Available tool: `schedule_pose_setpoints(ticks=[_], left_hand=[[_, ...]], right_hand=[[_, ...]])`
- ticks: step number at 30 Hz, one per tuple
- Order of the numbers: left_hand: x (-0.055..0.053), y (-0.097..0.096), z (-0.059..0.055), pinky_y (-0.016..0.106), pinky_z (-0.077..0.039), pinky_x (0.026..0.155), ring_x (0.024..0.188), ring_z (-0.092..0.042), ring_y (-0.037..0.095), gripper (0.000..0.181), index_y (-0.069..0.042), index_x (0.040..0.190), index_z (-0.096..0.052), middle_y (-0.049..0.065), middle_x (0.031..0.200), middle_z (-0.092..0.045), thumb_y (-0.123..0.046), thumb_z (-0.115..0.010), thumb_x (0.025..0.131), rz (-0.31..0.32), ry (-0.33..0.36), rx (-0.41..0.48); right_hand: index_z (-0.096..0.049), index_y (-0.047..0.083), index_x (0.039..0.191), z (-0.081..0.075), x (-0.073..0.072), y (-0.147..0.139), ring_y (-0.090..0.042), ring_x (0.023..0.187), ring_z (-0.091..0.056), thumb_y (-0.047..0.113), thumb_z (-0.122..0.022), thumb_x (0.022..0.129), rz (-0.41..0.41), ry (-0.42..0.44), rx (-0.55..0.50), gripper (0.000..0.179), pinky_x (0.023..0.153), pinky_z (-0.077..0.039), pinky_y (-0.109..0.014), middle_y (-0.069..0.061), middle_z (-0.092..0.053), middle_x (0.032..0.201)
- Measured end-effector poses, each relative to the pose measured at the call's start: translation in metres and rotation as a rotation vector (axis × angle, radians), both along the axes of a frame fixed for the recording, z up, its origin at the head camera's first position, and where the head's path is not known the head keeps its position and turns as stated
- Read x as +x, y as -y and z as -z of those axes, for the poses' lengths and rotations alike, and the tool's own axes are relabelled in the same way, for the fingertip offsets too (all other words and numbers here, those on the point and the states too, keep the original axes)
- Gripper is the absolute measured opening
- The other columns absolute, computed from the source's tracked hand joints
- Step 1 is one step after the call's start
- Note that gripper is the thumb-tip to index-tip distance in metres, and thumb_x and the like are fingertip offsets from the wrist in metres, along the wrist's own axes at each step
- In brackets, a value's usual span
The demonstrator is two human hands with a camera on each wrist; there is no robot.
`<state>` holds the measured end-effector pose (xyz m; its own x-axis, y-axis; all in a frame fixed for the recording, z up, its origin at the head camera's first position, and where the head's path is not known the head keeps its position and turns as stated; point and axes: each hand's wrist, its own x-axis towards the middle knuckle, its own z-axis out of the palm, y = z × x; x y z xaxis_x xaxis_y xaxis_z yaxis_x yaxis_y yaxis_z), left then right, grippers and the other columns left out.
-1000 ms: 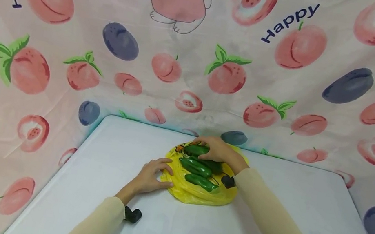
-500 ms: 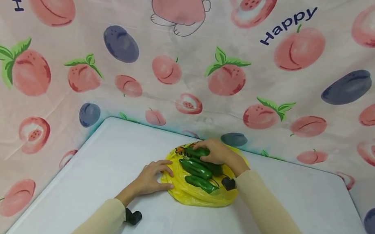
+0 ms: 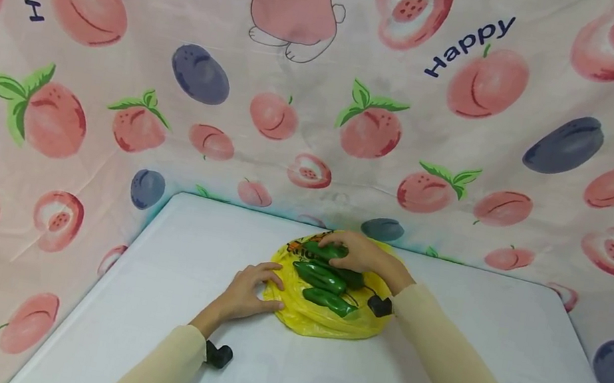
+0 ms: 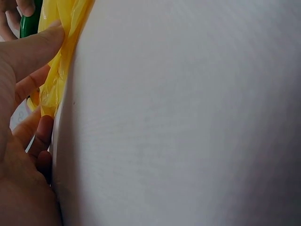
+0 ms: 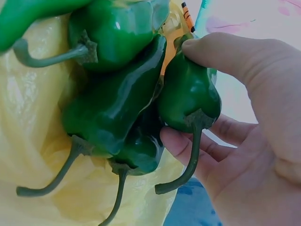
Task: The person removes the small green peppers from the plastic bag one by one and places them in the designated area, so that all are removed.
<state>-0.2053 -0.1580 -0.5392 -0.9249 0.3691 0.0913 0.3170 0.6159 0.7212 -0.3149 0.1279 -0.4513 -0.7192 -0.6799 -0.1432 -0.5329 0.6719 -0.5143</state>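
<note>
Several glossy green peppers [image 3: 320,276] lie on a spread yellow plastic bag [image 3: 321,327] at the far middle of the table. My right hand [image 3: 360,253] holds the farthest pepper [image 5: 188,92], thumb over its top and fingertips below. Its curved stem points back toward my palm in the right wrist view, and other peppers [image 5: 113,101] lie beside it. At the bag's left edge is my left hand [image 3: 243,290]. In the left wrist view its thumb [image 4: 35,49] lies over the yellow plastic, with its fingers curled behind the bag's edge.
A white-topped table [image 3: 201,241] carries the bag near its back edge. Behind hangs a cloth [image 3: 321,106] printed with peaches and plums. A black wrist mount [image 3: 219,356] sits below my left wrist, another mount [image 3: 380,306] by my right.
My right hand has shifted slightly right and nearer, its wrist lowering a little, with the farthest pepper still in its fingers. The left hand stays at the bag's edge. The head view tilts slightly.
</note>
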Motion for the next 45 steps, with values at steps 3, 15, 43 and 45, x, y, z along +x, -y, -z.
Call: schedule_pose_setpoints(ticks=[3,15,43,45], left_hand=[[0.001,-0.001,0.000,0.060,-0.026,0.112,0.137,-0.045,0.033,0.026,-0.028,0.104,-0.071,0.003,0.152,-0.052,-0.037,-0.085,0.084,0.004,0.001,-0.003],[-0.001,-0.001,0.001,0.061,-0.025,0.113,0.138,-0.044,0.034,0.025,-0.029,0.103,-0.071,0.003,0.153,-0.051,-0.038,-0.085,0.084,0.004,-0.005,-0.002],[-0.002,-0.002,0.002,0.062,-0.025,0.115,0.140,-0.044,0.035,0.026,-0.029,0.103,-0.071,0.004,0.152,-0.052,-0.039,-0.086,0.083,0.004,-0.003,-0.020],[-0.002,-0.002,0.001,0.061,-0.025,0.115,0.140,-0.044,0.035,0.026,-0.029,0.103,-0.071,0.004,0.153,-0.052,-0.038,-0.086,0.083,0.001,0.002,-0.021]], right_hand=[[-0.066,0.019,0.135,-0.001,0.003,-0.004,-0.033,0.125,-0.058,0.014,-0.072,0.097,0.010,0.011,-0.026,0.038,0.104,-0.048,-0.052,-0.008,-0.059,0.144],[-0.064,0.013,0.139,-0.024,0.021,-0.026,-0.031,0.122,-0.060,0.015,-0.073,0.096,0.001,-0.024,-0.160,0.043,0.096,-0.053,-0.047,-0.011,-0.065,0.136],[-0.062,0.015,0.137,-0.025,0.049,-0.106,-0.028,0.067,-0.061,0.016,-0.077,0.093,0.186,0.007,-0.346,0.046,0.057,-0.051,-0.032,-0.024,-0.060,0.131],[-0.062,0.015,0.137,-0.025,0.051,-0.112,-0.028,0.070,-0.063,0.017,-0.077,0.094,0.213,0.011,-0.347,0.046,0.062,-0.053,-0.033,-0.023,-0.060,0.131]])
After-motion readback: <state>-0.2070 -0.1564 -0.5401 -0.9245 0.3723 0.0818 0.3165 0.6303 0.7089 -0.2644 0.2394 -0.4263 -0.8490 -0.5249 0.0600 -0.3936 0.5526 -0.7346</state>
